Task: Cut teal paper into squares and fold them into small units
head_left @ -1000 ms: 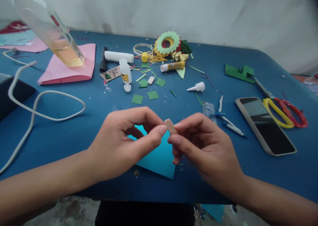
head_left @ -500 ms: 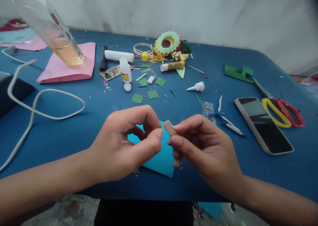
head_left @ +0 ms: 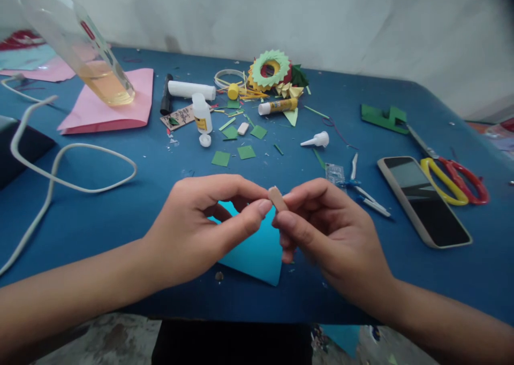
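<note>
So the piece in play is this little tan strip [head_left: 277, 198], up in the air over the front of the worktop [head_left: 164, 164], right between the two hands, with a bright blue sheet [head_left: 257, 258] lying below. The right hand [head_left: 337, 234] has it pinched between thumb and forefinger by the lower end, other fingers curled in underneath. The left hand [head_left: 212, 223] has its thumb and forefinger almost together right at the strip's upper left edge; looks like contact, but I honestly can't tell if it's gripping the edge or just resting there. Handling-wise I'd guess it weighs next to nothing. It holds a straight line in the fingers, so it's probably fairly stiff, thin wood or thick card maybe, can't say which. Dry and matte, so I wouldn't expect it to slip. The top end looks a bit pale and rough, and I'd treat that bit as the fragile part. Best hold imo is a light fingertip pinch on the flat faces, low down, with a second pinch on the side edge for steadying. Farther back there's a small glue bottle [head_left: 202, 116] and some green paper squares [head_left: 246, 152], all well apart from the hands.
</note>
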The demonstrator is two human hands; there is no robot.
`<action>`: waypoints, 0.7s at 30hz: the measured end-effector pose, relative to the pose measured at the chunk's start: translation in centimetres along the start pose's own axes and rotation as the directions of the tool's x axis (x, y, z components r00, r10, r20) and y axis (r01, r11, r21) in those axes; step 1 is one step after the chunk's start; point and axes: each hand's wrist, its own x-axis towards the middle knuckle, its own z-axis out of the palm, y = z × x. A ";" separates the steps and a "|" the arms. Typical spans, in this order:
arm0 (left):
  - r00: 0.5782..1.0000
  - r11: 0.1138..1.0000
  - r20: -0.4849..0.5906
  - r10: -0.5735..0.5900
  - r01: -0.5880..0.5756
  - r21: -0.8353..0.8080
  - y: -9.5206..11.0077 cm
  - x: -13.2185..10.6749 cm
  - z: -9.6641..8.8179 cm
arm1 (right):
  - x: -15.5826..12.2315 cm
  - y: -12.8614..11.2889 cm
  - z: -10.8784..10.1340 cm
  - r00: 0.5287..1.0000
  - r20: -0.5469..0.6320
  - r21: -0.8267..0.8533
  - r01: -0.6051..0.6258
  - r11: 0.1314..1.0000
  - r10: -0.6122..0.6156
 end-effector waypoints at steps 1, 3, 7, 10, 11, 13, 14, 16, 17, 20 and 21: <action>1.000 1.000 -0.004 0.008 -0.008 0.006 0.0 0.0 0.0 | 0.0 0.1 0.0 1.000 0.002 0.000 0.012 1.000 -0.012; 1.000 1.000 -0.014 0.025 -0.025 0.015 0.0 0.0 0.0 | 0.0 0.3 0.0 0.999 0.003 -0.003 0.039 0.999 -0.039; 0.998 0.999 -0.051 0.032 -0.030 0.038 0.0 -0.1 0.1 | 0.0 0.7 -0.1 0.997 -0.009 -0.021 0.076 0.997 -0.076; 0.996 0.997 -0.070 0.054 -0.050 0.060 0.1 -0.1 0.1 | -0.1 0.9 -0.2 0.995 -0.015 -0.042 0.100 0.994 -0.101; 0.995 0.996 -0.072 0.062 -0.058 0.065 0.1 -0.1 0.1 | -0.1 1.0 -0.2 0.994 -0.014 -0.048 0.106 0.993 -0.106; 0.995 0.996 -0.071 0.071 -0.066 0.065 0.2 -0.2 0.1 | -0.1 1.0 -0.2 0.993 -0.009 -0.053 0.115 0.992 -0.115; 0.995 0.996 -0.069 0.072 -0.067 0.063 0.2 -0.2 0.1 | -0.2 1.0 -0.2 0.993 -0.006 -0.054 0.116 0.992 -0.117; 0.995 0.996 -0.065 0.074 -0.071 0.054 0.3 -0.1 0.1 | -0.2 1.0 -0.3 0.992 -0.005 -0.053 0.122 0.991 -0.122; 0.995 0.996 -0.066 0.077 -0.074 0.051 0.3 -0.1 0.0 | -0.3 1.1 -0.3 0.992 -0.006 -0.056 0.125 0.991 -0.126; 0.994 0.995 -0.076 0.085 -0.080 0.059 0.4 0.1 0.1 | -0.4 1.1 -0.3 0.989 -0.017 -0.078 0.146 0.986 -0.148; 0.993 0.995 -0.080 0.086 -0.081 0.062 0.4 0.1 0.1 | -0.4 1.2 -0.2 0.987 -0.018 -0.088 0.156 0.984 -0.158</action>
